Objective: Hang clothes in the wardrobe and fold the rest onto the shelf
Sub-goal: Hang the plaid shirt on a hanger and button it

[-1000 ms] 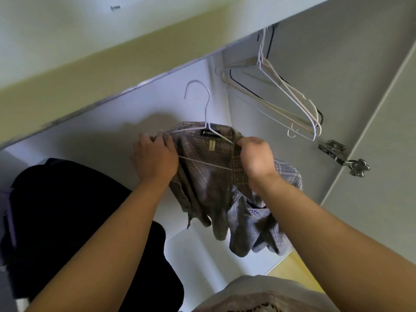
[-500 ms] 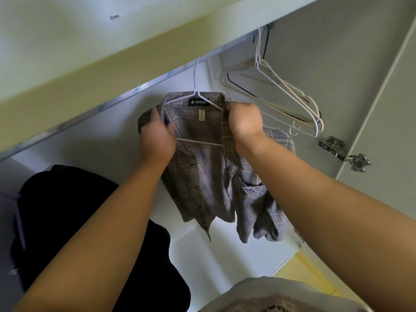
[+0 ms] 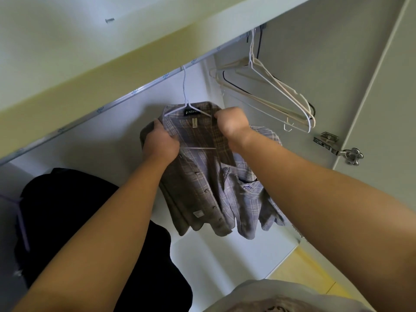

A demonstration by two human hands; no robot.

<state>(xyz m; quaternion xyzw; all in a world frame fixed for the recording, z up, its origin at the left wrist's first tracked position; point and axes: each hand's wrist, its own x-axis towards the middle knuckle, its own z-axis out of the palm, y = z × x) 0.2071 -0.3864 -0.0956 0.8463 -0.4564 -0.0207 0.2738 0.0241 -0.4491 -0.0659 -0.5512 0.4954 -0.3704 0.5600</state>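
Our plaid shirt (image 3: 202,176) hangs at the centre of the frame on a white wire hanger (image 3: 185,95). The hanger's neck runs straight up to the metal rail (image 3: 117,101), which crosses the frame from lower left to upper right. The top of the hook is hidden behind the shelf edge, so we cannot tell whether it is fully seated. The hanger's long axis lies left to right across the picture, and the hook sits directly above and between our hands.

Our left hand (image 3: 161,143) grips the shoulder at the picture's left end, fingers curled round the cloth. Our right hand (image 3: 231,126) is closed on the collar and shoulder at the other end, knuckles toward us. Both arms reach up and forward, about equally near the hook.

We judge that the coming move depends on the hook bearing on the rail before either grip loosens. Empty hangers (image 3: 281,97) hang at upper right, well apart from the shirt, and a dark garment (image 3: 67,210) hangs at lower left.
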